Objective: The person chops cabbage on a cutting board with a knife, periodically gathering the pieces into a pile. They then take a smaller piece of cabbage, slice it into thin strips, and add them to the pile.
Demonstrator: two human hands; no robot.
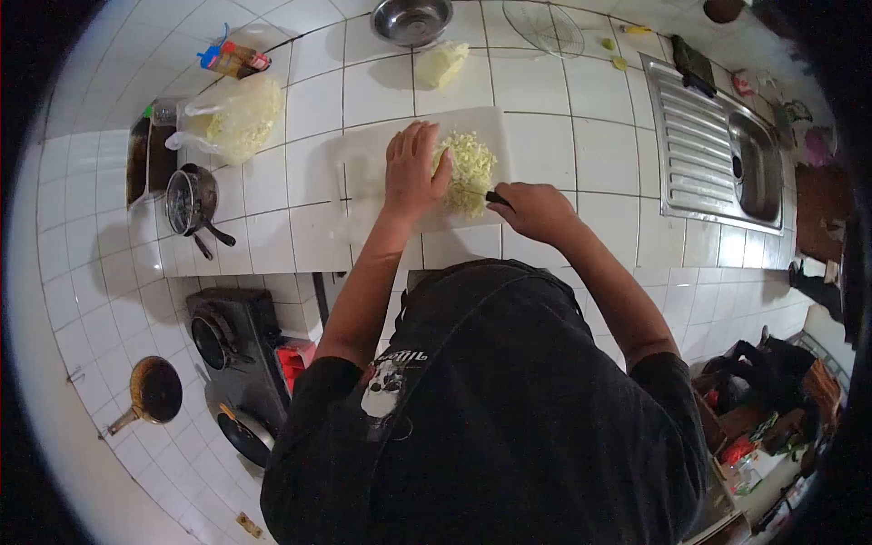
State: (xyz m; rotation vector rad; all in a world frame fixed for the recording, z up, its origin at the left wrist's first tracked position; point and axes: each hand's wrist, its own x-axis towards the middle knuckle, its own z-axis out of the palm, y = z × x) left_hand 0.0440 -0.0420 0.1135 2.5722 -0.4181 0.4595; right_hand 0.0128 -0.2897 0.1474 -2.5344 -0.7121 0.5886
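A pale cutting board (365,150) lies on the white tiled counter, with a heap of finely chopped cabbage (470,162) on its right half. My left hand (413,173) rests at the heap's left side, fingers extended and thumb apart, holding nothing that I can see. From the right, my right hand (538,213) is closed around the black handle of a knife (496,197). The knife's blade is hard to make out against the cabbage. Behind the board sits a larger piece of cabbage (442,64).
A metal bowl (411,23) and a round wire rack (545,27) are at the back. To the left stand a plastic bag of chopped cabbage (241,118), bottles (234,61) and a pan (202,193). A steel sink (756,163) is at right.
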